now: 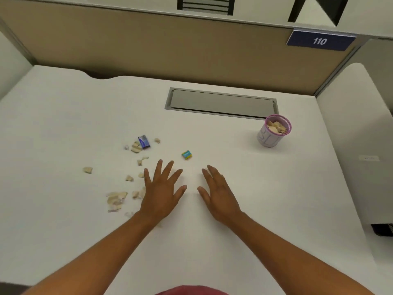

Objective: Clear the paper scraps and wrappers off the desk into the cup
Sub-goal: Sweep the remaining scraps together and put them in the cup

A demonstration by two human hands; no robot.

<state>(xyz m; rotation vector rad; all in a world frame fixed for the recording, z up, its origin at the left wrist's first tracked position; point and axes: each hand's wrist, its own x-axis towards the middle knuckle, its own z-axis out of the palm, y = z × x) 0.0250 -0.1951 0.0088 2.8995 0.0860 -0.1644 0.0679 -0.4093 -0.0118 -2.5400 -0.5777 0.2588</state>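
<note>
Both hands, left hand (162, 189) and right hand (218, 195), lie flat, fingers spread, empty; paper scraps (116, 200) left, cup (274, 132) far right.

Bright, even overhead light, faint soft shadows, slight overall blur, wide-angle bending at edges.

Head view of a white desk (244, 188). Left hand (161, 188) and right hand (219, 194) lie flat, palms down and fingers spread, side by side and empty. Tan paper scraps (116, 200) are scattered to the left of the left hand, some touching it. A blue wrapper (144, 142) lies among the farther scraps; a green-and-yellow wrapper (187, 154) sits just beyond the hands. The pink-rimmed cup (270, 137), already holding scraps, stands at far right beside a grey cable hatch (221, 103).
</note>
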